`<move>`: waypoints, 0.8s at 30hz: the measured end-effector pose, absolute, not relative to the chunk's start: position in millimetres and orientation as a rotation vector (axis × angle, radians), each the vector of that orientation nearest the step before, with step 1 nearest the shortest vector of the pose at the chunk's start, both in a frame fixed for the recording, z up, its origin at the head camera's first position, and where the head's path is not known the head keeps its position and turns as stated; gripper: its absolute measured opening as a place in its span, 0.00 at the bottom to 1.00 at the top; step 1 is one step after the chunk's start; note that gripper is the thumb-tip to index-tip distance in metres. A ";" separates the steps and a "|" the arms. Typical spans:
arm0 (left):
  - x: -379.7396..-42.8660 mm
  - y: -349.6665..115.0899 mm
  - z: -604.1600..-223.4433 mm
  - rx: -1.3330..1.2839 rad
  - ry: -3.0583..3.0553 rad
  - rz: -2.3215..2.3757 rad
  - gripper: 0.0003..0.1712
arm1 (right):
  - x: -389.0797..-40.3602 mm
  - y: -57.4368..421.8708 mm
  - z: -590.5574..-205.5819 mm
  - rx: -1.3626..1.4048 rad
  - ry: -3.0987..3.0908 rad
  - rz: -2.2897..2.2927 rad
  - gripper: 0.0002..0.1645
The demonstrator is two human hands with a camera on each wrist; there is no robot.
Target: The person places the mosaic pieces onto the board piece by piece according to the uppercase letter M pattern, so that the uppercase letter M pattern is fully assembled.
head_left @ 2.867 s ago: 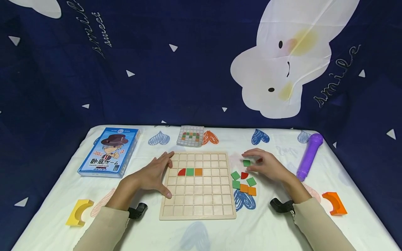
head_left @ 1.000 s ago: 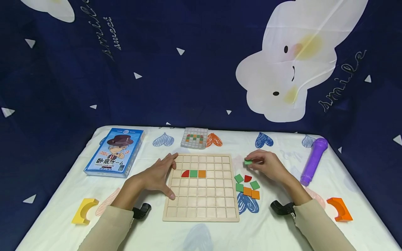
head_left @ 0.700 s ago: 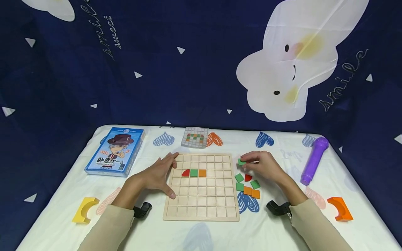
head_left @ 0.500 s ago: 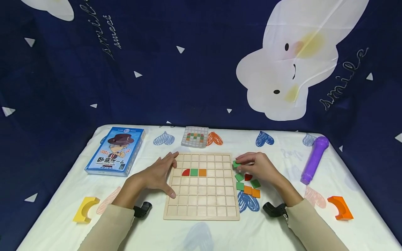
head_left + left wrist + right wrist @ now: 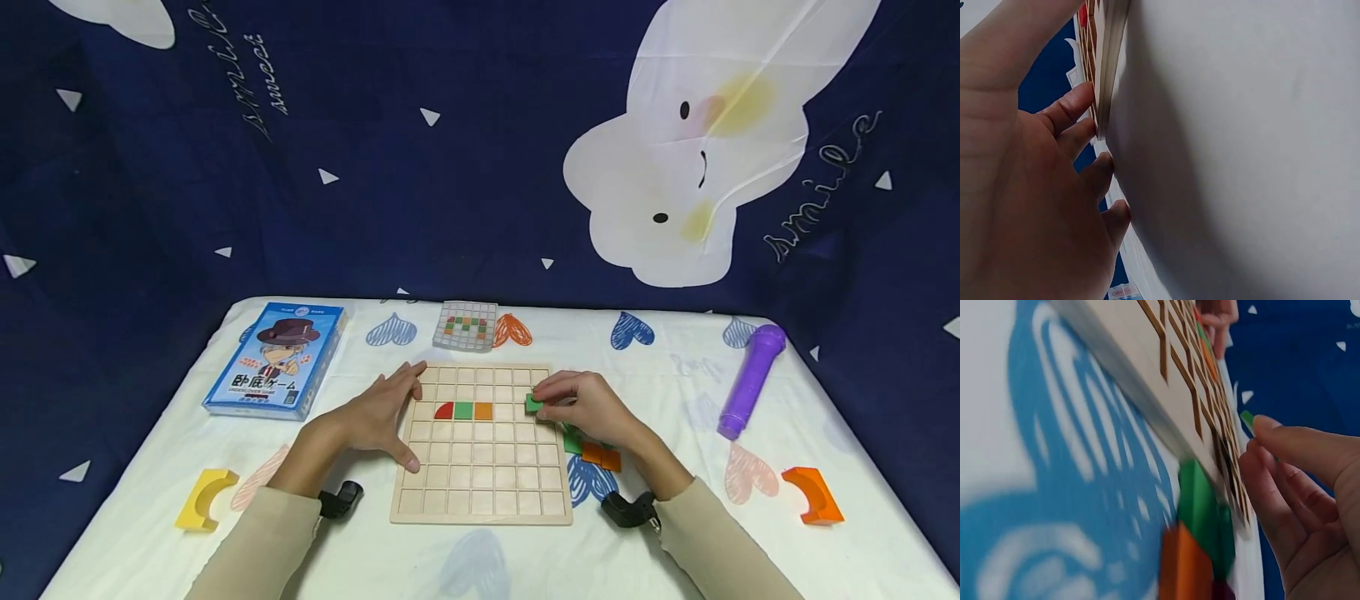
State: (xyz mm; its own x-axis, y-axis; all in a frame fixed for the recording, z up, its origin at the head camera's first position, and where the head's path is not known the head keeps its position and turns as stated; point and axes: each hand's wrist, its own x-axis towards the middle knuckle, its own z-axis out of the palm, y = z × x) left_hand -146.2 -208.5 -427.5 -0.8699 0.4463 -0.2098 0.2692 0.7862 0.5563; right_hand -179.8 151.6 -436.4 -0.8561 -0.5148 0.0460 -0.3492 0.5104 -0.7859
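A wooden grid board (image 5: 483,504) lies on the cloth. In one of its rows sit a red quarter-circle tile (image 5: 444,411), a green square tile (image 5: 463,411) and an orange square tile (image 5: 483,412). My left hand (image 5: 367,418) rests along the board's left edge, thumb and fingers spread. Over the right-hand columns, my right hand (image 5: 588,408) pinches another green tile (image 5: 532,405) between thumb and fingers; the right wrist view shows that tile (image 5: 1247,420) at the fingertips. Loose green tiles (image 5: 572,442) and orange tiles (image 5: 602,456) lie right of the board, partly hidden beneath the right hand.
A small pattern card (image 5: 465,327) lies behind the board. At the left are a blue game box (image 5: 273,358) and a yellow arch block (image 5: 204,500). At the right are a purple cylinder (image 5: 752,382) and an orange arch block (image 5: 815,497).
My right hand has taken a green tile from the cloth and carried it left, over the board's right side. The forearm now covers some loose tiles. My left hand stays at the board's edge.
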 end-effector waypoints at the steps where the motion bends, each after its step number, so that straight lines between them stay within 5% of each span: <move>1: -146.2 -208.7 -427.6 0.545 2.646 0.754 0.52 | -179.0 147.9 -436.8 -0.750 2.556 -1.257 0.12; 24: -146.1 -208.6 -427.7 0.538 2.643 0.755 0.53 | -177.1 106.5 -439.1 -0.890 2.611 -1.119 0.11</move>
